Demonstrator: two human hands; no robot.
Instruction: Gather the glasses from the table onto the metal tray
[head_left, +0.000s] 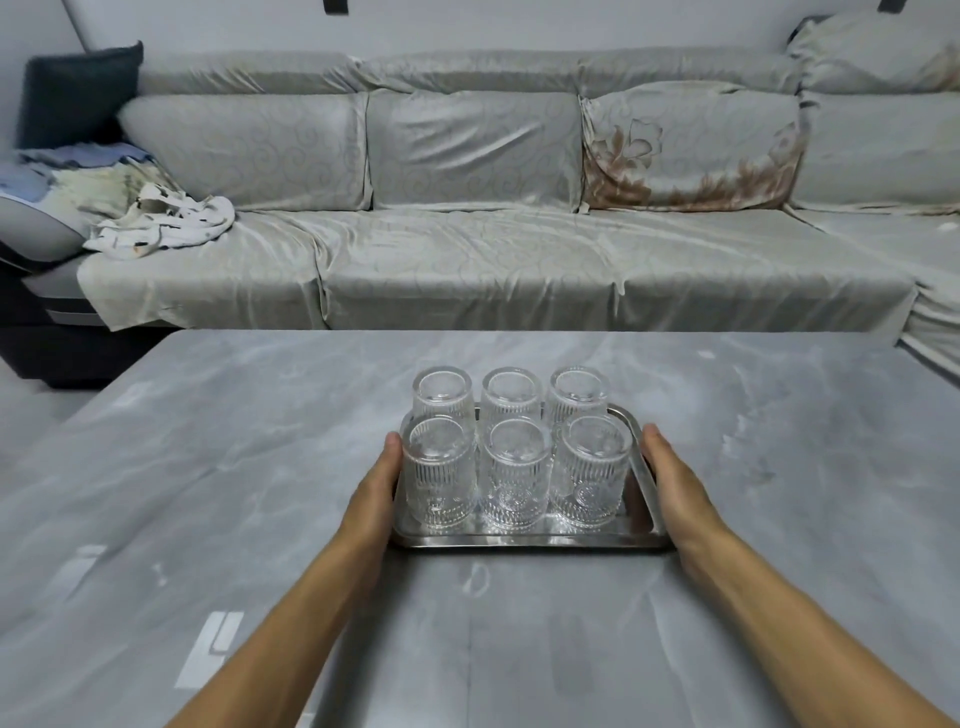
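A rectangular metal tray rests on the grey marbled table, a little ahead of me. Several ribbed clear glasses stand upside down on it in two rows of three. My left hand lies flat against the tray's left edge, thumb beside the front left glass. My right hand presses along the tray's right edge. Both hands clasp the tray from its sides; the fingers under the rim are hidden.
A long grey covered sofa runs behind the table's far edge. Crumpled cloths lie on its left end beside a dark cushion. Bare tabletop spreads to both sides of the tray.
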